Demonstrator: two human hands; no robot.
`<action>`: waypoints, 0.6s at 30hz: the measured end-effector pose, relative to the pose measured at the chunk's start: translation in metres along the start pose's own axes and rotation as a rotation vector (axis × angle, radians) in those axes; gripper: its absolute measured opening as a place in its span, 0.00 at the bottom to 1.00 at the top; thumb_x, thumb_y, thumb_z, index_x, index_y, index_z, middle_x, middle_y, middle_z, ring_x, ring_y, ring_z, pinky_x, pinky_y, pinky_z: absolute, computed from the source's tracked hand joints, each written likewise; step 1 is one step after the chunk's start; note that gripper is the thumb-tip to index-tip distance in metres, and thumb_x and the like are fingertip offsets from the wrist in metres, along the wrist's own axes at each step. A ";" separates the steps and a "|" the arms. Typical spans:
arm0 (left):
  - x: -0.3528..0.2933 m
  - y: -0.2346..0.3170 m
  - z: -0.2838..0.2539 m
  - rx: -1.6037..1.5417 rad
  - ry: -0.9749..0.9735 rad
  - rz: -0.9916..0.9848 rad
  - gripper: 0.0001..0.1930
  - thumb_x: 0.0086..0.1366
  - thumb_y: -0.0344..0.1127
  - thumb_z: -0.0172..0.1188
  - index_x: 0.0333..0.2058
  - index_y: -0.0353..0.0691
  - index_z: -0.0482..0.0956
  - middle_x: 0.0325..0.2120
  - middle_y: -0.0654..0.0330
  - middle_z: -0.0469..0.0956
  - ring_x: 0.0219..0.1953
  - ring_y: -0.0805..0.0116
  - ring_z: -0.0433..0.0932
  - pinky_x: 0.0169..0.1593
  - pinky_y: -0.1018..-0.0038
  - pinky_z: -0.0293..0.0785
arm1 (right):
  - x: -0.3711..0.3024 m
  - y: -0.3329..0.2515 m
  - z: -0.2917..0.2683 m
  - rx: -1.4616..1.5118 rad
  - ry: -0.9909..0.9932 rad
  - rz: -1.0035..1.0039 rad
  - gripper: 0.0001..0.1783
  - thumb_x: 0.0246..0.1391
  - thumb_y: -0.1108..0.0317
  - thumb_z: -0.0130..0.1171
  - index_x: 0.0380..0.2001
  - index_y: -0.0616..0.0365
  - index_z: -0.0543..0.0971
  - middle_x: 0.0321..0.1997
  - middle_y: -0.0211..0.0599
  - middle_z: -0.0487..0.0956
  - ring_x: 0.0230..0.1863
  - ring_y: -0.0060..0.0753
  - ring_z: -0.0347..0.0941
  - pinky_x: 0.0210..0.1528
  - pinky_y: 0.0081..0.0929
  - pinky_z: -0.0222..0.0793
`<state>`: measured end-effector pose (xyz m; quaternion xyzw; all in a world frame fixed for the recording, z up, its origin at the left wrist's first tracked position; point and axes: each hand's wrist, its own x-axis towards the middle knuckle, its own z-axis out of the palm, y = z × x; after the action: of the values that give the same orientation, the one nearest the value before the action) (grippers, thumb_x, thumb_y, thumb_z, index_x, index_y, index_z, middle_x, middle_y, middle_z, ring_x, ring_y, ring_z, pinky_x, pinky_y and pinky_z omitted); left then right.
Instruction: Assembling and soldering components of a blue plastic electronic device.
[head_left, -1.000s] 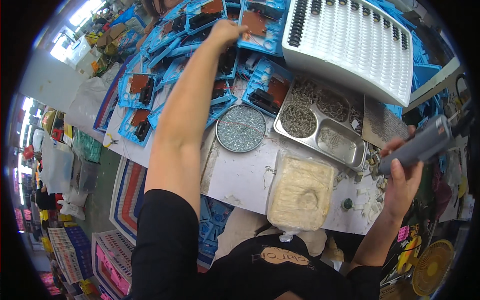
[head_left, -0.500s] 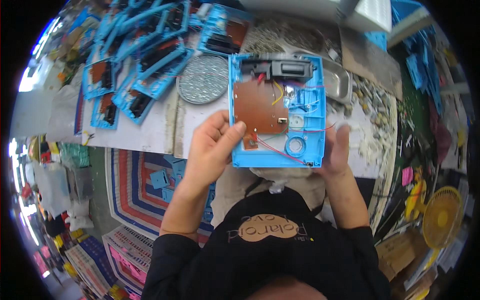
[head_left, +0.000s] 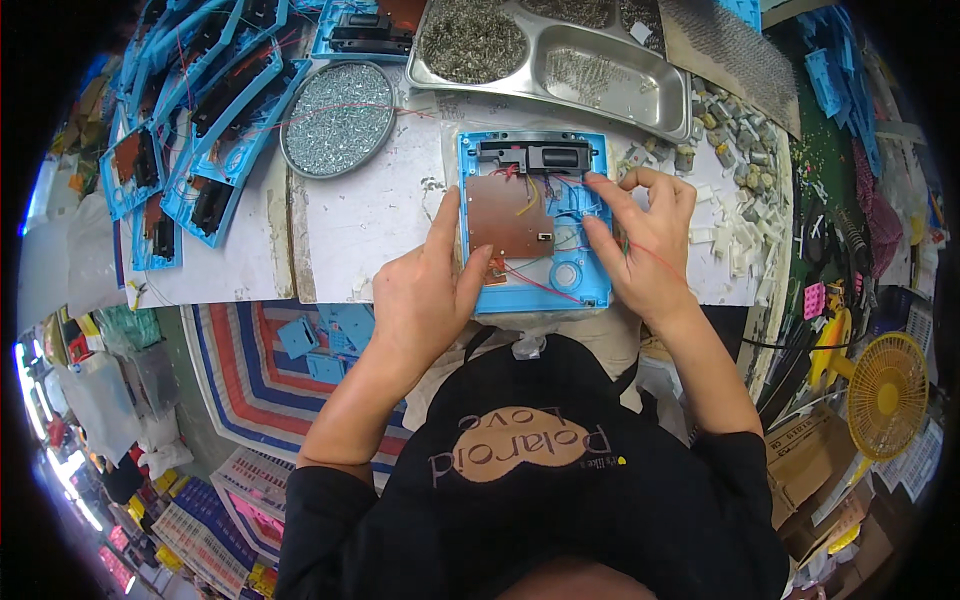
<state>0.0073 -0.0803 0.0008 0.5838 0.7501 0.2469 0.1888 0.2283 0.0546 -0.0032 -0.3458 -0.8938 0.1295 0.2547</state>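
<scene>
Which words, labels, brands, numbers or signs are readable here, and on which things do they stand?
Black shirt: lettering on and around its tan patch, readable, but not copied here.
Cardboard box at right: dark printing, too small to read.
Printed sheets at lower left: too small and blurred.
Blue casing: no lettering that I can make out.

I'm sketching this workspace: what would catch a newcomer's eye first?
Probably the bright blue casing with its brown board, between the left hand and the right hand, just above centre. Then the round dish of silvery pieces, upper left, and the yellow fan at far right.
</scene>
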 end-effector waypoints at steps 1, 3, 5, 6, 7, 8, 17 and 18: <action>-0.001 -0.001 0.002 0.001 0.004 -0.001 0.34 0.66 0.37 0.66 0.67 0.29 0.66 0.14 0.58 0.72 0.15 0.64 0.74 0.23 0.68 0.69 | 0.001 0.004 0.003 -0.003 0.004 -0.013 0.21 0.51 0.62 0.70 0.49 0.49 0.84 0.45 0.37 0.76 0.51 0.49 0.63 0.55 0.43 0.62; -0.002 -0.002 0.004 -0.009 0.014 -0.009 0.34 0.66 0.37 0.66 0.67 0.29 0.66 0.14 0.58 0.72 0.15 0.64 0.74 0.23 0.68 0.69 | 0.007 0.008 0.001 -0.010 0.026 -0.073 0.19 0.49 0.63 0.70 0.47 0.48 0.85 0.45 0.36 0.76 0.50 0.48 0.64 0.55 0.42 0.63; -0.003 -0.003 0.007 -0.033 0.025 -0.021 0.34 0.66 0.37 0.66 0.67 0.30 0.66 0.14 0.58 0.72 0.15 0.64 0.74 0.23 0.68 0.69 | 0.008 0.008 0.002 0.008 0.023 -0.139 0.19 0.46 0.65 0.71 0.45 0.47 0.86 0.44 0.34 0.76 0.48 0.46 0.65 0.53 0.41 0.64; -0.003 -0.003 0.008 -0.045 0.033 -0.018 0.34 0.66 0.37 0.66 0.67 0.30 0.66 0.14 0.58 0.72 0.15 0.64 0.74 0.23 0.68 0.69 | 0.007 0.007 0.003 0.028 0.012 -0.174 0.19 0.45 0.66 0.71 0.44 0.47 0.86 0.43 0.33 0.76 0.47 0.45 0.66 0.53 0.40 0.64; -0.004 -0.004 0.009 -0.057 0.041 -0.015 0.34 0.66 0.37 0.66 0.67 0.30 0.66 0.14 0.58 0.72 0.15 0.64 0.74 0.23 0.68 0.69 | 0.007 0.007 0.004 0.049 0.001 -0.208 0.19 0.44 0.67 0.71 0.44 0.47 0.87 0.42 0.32 0.76 0.46 0.44 0.67 0.52 0.40 0.65; -0.004 -0.004 0.010 -0.068 0.048 -0.013 0.34 0.66 0.36 0.66 0.67 0.30 0.66 0.14 0.58 0.72 0.15 0.64 0.74 0.23 0.68 0.69 | 0.011 0.007 0.006 0.031 -0.024 -0.224 0.19 0.43 0.68 0.70 0.43 0.46 0.87 0.39 0.30 0.76 0.43 0.41 0.68 0.50 0.38 0.65; 0.001 0.017 -0.015 -0.048 0.021 -0.058 0.36 0.66 0.41 0.65 0.68 0.34 0.63 0.28 0.53 0.81 0.28 0.53 0.82 0.31 0.61 0.77 | 0.011 0.005 -0.021 0.037 -0.201 -0.238 0.14 0.49 0.69 0.68 0.41 0.53 0.85 0.32 0.31 0.74 0.38 0.39 0.70 0.41 0.41 0.66; 0.003 0.021 -0.013 -0.123 0.034 0.107 0.34 0.64 0.38 0.65 0.66 0.35 0.66 0.29 0.54 0.80 0.30 0.54 0.81 0.33 0.62 0.77 | 0.003 0.002 -0.021 0.077 -0.157 -0.278 0.13 0.50 0.69 0.67 0.41 0.55 0.85 0.32 0.31 0.75 0.36 0.39 0.71 0.39 0.41 0.66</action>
<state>0.0157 -0.0752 0.0233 0.6059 0.7044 0.3120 0.1983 0.2393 0.0597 0.0148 -0.1976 -0.9445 0.1540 0.2126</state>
